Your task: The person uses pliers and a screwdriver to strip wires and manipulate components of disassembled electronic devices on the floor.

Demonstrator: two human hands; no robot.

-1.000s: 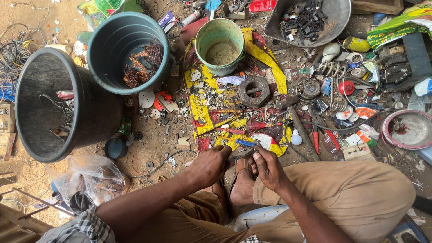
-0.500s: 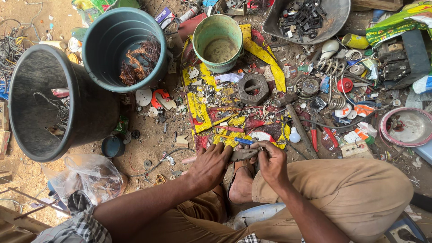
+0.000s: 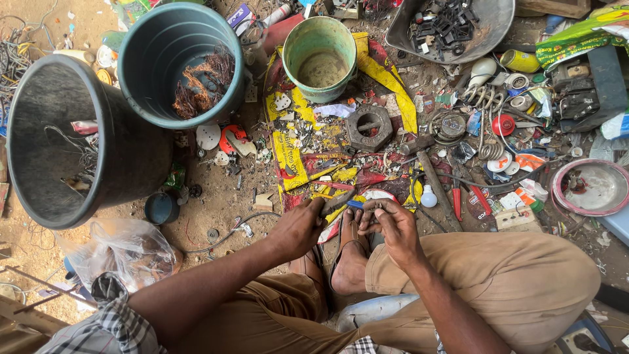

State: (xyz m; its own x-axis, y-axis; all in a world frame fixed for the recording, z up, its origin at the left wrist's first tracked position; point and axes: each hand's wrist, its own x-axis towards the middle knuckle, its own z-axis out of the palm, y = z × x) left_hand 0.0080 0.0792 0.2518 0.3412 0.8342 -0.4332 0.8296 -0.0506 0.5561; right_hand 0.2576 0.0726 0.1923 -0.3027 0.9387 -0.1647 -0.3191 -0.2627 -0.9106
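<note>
Working: both hands meet low in the middle of the scene, just above the person's bare foot point(image 3: 350, 265), on a small piece of scrap point(image 3: 354, 205) with a blue bit showing between them; what exactly it is stays too small to tell.
Step in hand: by my reading, picking the small piece apart, with the stripping not yet finished.
Next move calls for: a firm pinch on each side and a careful pull, I judge, as the piece is tiny.
Left hand point(image 3: 301, 226): grip curled shut round the left end of the piece, forearm reaching in from near left.
Right hand point(image 3: 393, 226): grip closed, fingertips pinching the right end, wrist bent over the knee.
Where the piece is: held just off the floor, near the yellow sheet point(image 3: 288, 154).
Around: teal bucket with copper wire point(image 3: 203, 82) far left, black tub point(image 3: 124, 151) left, green pot point(image 3: 321, 59) far.
</note>
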